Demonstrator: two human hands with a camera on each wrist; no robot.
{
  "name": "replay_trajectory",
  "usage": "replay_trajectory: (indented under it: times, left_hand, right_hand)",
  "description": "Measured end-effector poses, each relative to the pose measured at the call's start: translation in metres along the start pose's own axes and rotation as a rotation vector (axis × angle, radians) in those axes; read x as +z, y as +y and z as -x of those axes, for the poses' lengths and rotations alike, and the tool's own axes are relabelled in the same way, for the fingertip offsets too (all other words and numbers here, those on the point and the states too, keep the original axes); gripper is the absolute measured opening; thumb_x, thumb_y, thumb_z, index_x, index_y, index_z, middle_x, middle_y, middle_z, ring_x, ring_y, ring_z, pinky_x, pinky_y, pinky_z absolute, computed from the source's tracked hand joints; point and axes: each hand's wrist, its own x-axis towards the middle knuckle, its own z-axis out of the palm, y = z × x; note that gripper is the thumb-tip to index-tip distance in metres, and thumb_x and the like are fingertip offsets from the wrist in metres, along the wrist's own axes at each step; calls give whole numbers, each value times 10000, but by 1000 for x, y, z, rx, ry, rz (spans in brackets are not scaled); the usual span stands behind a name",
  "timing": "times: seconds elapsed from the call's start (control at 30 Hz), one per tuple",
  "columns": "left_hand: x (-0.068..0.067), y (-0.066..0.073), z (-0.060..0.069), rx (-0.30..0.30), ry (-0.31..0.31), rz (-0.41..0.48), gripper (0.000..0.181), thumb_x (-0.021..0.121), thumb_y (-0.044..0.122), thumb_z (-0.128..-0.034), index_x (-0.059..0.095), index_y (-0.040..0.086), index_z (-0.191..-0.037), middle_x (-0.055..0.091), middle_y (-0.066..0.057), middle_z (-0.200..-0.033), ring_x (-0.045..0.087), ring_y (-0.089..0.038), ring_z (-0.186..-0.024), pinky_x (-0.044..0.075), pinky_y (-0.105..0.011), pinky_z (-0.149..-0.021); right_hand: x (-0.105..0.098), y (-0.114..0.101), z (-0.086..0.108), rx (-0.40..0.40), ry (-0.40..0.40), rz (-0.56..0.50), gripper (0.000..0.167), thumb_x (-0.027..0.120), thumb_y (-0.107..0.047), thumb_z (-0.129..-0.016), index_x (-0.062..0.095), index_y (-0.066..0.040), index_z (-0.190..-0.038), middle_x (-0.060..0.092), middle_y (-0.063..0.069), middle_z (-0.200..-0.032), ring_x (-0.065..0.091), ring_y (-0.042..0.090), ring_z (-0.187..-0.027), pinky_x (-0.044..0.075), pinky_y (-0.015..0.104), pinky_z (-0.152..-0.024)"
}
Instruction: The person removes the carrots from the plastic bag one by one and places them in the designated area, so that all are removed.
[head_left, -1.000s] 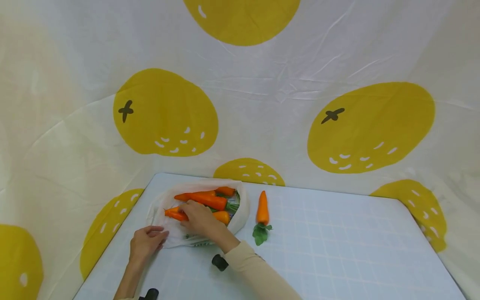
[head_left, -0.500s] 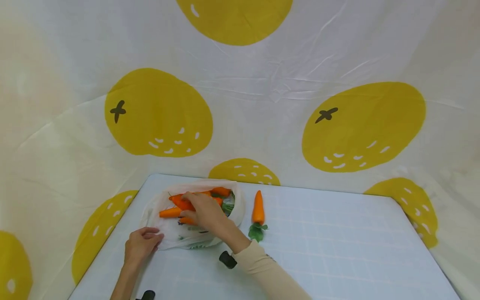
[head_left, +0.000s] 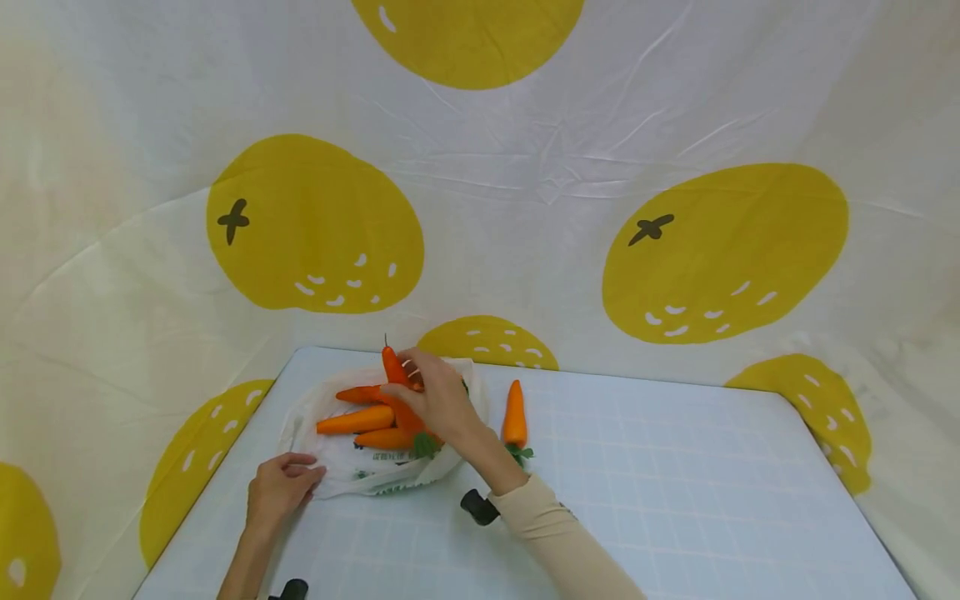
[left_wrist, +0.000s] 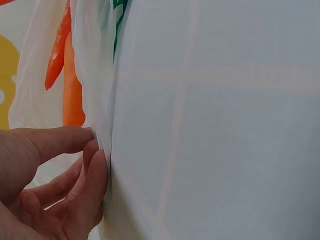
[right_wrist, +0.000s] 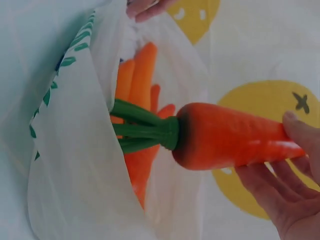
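White backdrop cloth printed with yellow fruit (head_left: 517,225) hung behind a pale blue checked tabletop (head_left: 675,492). Right hand (head_left: 444,402) gripped a glossy red-orange tapered carrot (right_wrist: 220,135) near its narrow tip, at the mouth of a thin white plastic bag with green print (right_wrist: 75,155); its thick green stems (right_wrist: 142,130) ran behind the rim. Left hand (head_left: 276,492) pinched the bag's edge. Risks, judged: stems might snag the rim and drag the bag, the left hold looking light; smooth skin and bulky top might make the carrot pivot or slip; a tugged bag could spill the orange carrots (head_left: 356,419) inside.
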Motion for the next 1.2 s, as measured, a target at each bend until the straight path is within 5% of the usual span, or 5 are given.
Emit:
replay_trajectory:
  times: [0.23,0.47,0.87,1.2]
  left_hand:
    - [0,1,-1,5,2,-2,373,757,157,-911,648,-109,-1148,711,-84,-771,633,-156,-592,537,-253,-558]
    - [2,0,0,12,21,23,368,750,155,-914,658,-110,-1153,722,-77,-767,630,-149,-589,527,-241,-548]
    - [4,2,7,-37,55,65,370,736,130,-918,654,-96,-1198,748,-185,-889,654,-166,-593,526,-244,-543]
    - [5,-1,4,-25,40,43,380,731,162,-928,654,-88,-1204,745,-174,-888,646,-164,-605,514,-254,-557]
  right_hand:
    - [-14,6,-3,15,170,-170,403,791,-227,-918,627,-39,-1234,722,98,-1084,701,223,-979,597,271,-815]
    - [-30,17,-2,123,312,-335,431,815,-255,-903,639,-65,-1246,712,117,-1088,726,228,-952,607,279,-774]
    - [-68,43,9,318,379,-625,456,815,-233,-903,625,-38,-1270,647,194,-1082,740,253,-834,605,506,-779]
    - [-95,70,25,422,411,-650,435,807,-294,-908,645,-35,-1218,674,176,-1051,753,254,-846,612,467,-785]
